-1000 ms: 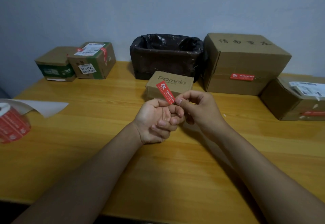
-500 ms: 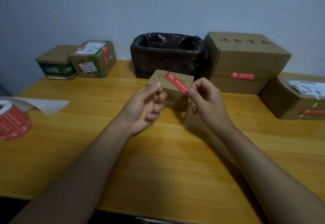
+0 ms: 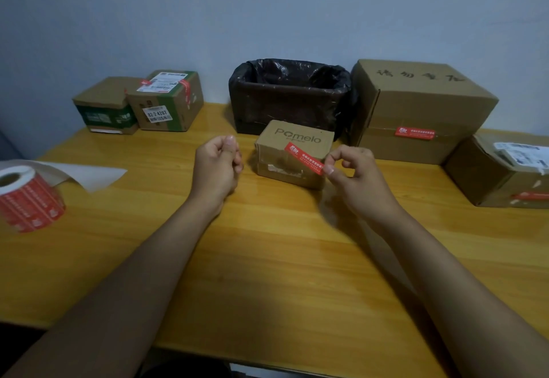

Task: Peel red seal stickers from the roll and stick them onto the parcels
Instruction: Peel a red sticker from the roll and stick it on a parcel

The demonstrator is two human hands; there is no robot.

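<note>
Sticker [image 3: 304,158] now off the left hand [image 3: 218,166], carried only by the right hand [image 3: 355,174] since half a second ago; hands parted, sticker moved right and down over the front edge of the Pomelo box [image 3: 294,152]. Means peel done, placement step underway (contact with cardboard not confirmable from this angle). Right fingers [image 3: 329,166] pinching the sticker's right end, strip slanting up-left across the box. Left hand raised just left of the box, fingers loosely curled, holding nothing visible. Roll [image 3: 28,199] at far left of worktop [image 3: 267,258], backing paper [image 3: 86,174] trailing. Big box [image 3: 416,110] on the right already sealed.
</note>
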